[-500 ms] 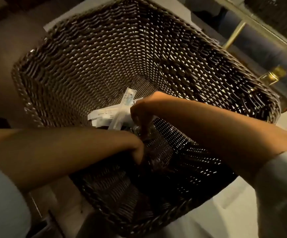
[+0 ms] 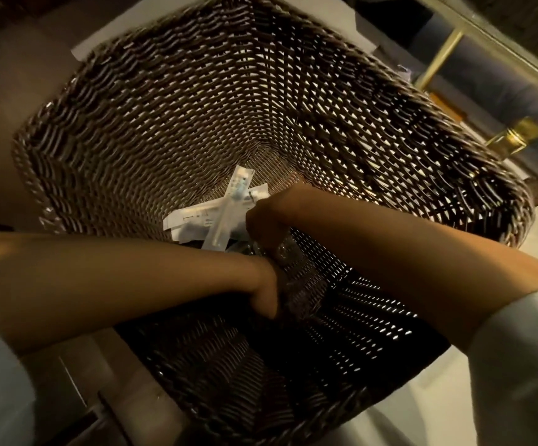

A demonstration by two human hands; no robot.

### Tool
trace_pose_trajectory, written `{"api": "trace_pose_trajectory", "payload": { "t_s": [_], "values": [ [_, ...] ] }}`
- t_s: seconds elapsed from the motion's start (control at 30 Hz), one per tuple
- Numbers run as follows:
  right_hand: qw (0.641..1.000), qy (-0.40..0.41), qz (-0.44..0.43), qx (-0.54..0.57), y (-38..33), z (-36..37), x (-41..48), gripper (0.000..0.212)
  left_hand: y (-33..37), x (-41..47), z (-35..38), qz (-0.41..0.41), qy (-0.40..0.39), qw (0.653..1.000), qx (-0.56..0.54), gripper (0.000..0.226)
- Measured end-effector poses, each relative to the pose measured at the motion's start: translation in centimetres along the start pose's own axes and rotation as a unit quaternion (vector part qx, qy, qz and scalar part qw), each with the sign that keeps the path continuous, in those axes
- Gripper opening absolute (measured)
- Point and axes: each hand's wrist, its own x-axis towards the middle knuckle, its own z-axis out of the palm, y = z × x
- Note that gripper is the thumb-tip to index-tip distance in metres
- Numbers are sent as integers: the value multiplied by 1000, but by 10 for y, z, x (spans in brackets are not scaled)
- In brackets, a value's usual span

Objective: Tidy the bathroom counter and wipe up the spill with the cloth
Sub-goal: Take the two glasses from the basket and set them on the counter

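Both forearms reach down into a deep, dark woven basket [image 2: 139, 130], seen from above. The left hand [image 2: 266, 292] is clenched around a crumpled clear plastic bag [image 2: 296, 284] that lies against the basket's near inner wall. The right hand [image 2: 267, 220] is curled with its fingers pinching the upper part of the same plastic bag, just beside the left hand. At the bottom of the basket lie white packets [image 2: 196, 218], crossed by a long, narrow clear wrapper [image 2: 229, 210] resting on top of them; these touch the right hand's knuckles. Pale sleeves [image 2: 518, 349] cover both upper arms. Brass-coloured rails [image 2: 441, 56] stand to the upper right, outside the basket. The cloth, the spill and the bench cannot be made out from this angle.
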Motion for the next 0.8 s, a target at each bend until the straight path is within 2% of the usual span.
{"api": "trace_pose_trajectory", "payload": {
  "t_s": [0.17,0.23,0.3,0.43,0.5,0.63,0.8],
  "values": [
    [999,-15,26,17,2,1,-10,54,-21,-41,-6,-36,44,991,-124,64],
    [999,-16,31,30,4,4,-17,60,-35,-55,-8,-36,77,981,-174,57],
    [997,-22,46,52,4,2,-27,56,-48,-75,-8,-21,118,971,-205,46],
    [992,1,75,98,7,-10,-60,63,-72,-117,-4,4,185,947,-261,61],
    [982,46,70,169,11,-13,-85,66,-79,-140,0,53,195,927,-316,60],
    [938,175,54,293,11,-9,-151,70,-84,-176,5,192,234,869,-392,40],
    [842,381,77,375,-3,11,-235,81,-75,-203,1,269,289,820,-415,48]
  ]
}}
